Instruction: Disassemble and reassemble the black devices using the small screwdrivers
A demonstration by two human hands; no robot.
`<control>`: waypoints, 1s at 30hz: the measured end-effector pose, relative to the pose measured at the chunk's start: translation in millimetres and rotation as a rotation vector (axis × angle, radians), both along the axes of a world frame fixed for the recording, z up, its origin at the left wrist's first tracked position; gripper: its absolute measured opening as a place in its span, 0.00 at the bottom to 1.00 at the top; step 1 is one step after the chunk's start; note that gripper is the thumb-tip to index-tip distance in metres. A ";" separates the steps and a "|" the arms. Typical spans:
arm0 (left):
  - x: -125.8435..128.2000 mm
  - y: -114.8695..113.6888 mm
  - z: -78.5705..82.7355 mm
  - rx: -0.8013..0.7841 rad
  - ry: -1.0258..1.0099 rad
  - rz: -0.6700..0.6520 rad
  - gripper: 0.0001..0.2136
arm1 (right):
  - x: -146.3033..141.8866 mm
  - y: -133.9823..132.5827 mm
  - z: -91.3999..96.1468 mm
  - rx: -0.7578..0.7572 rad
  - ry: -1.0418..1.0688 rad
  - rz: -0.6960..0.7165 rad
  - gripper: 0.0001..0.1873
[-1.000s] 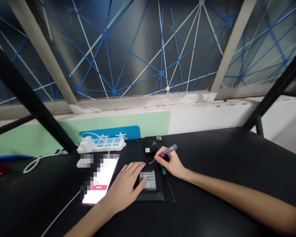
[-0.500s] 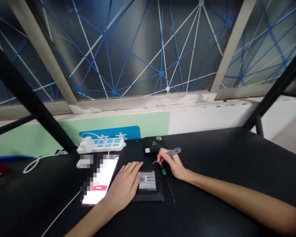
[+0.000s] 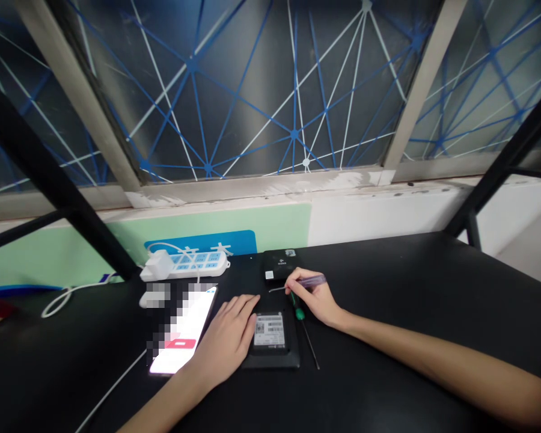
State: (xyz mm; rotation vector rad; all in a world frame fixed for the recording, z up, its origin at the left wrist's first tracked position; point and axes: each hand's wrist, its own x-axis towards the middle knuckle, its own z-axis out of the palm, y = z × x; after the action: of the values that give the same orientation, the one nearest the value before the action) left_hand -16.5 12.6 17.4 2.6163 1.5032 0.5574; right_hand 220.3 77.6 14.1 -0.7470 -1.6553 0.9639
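My left hand (image 3: 229, 337) lies flat with fingers stretched out, along the left edge of a black rectangular device (image 3: 273, 361) that carries a white printed label (image 3: 269, 331). My right hand (image 3: 313, 297) is closed round a screwdriver (image 3: 313, 281) with a translucent purplish handle. Its thin metal shaft points left, above the far edge of the device, and I cannot tell whether the tip touches anything. Under the right hand lies a second screwdriver with a green handle (image 3: 300, 314), its shaft toward me, just right of the device. Part of that handle is hidden by the fingers.
A black box (image 3: 279, 264) sits behind the device. On the left are a lit phone or tablet (image 3: 180, 355), partly blurred out, a white power strip (image 3: 202, 261) with a plug in it, and white cables. The black table (image 3: 401, 288) meets a wall below the window.
My right hand has tilted the purple-handled screwdriver flatter, and its tip has moved left and slightly up. My left hand, the device and the green-handled screwdriver stay put.
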 end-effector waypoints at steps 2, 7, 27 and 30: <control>0.7 -0.7 2.1 -0.005 -0.006 -0.009 0.18 | -0.5 0.2 1.3 -0.023 0.007 -0.004 0.14; 2.3 -1.9 6.4 0.009 0.001 -0.052 0.20 | -2.9 -0.3 1.6 -0.120 0.038 0.012 0.10; 2.1 -1.0 5.0 -0.069 -0.002 -0.028 0.20 | -2.8 0.6 2.3 -0.110 0.064 -0.035 0.17; 1.5 -0.7 3.7 -0.077 0.000 -0.015 0.19 | -2.5 2.0 -0.1 -0.136 0.117 -0.049 0.20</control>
State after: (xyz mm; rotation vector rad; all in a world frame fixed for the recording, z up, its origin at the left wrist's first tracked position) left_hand -15.0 11.9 21.1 2.5676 1.4732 0.4885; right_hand 217.7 79.6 14.0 -0.8034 -1.4753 1.0731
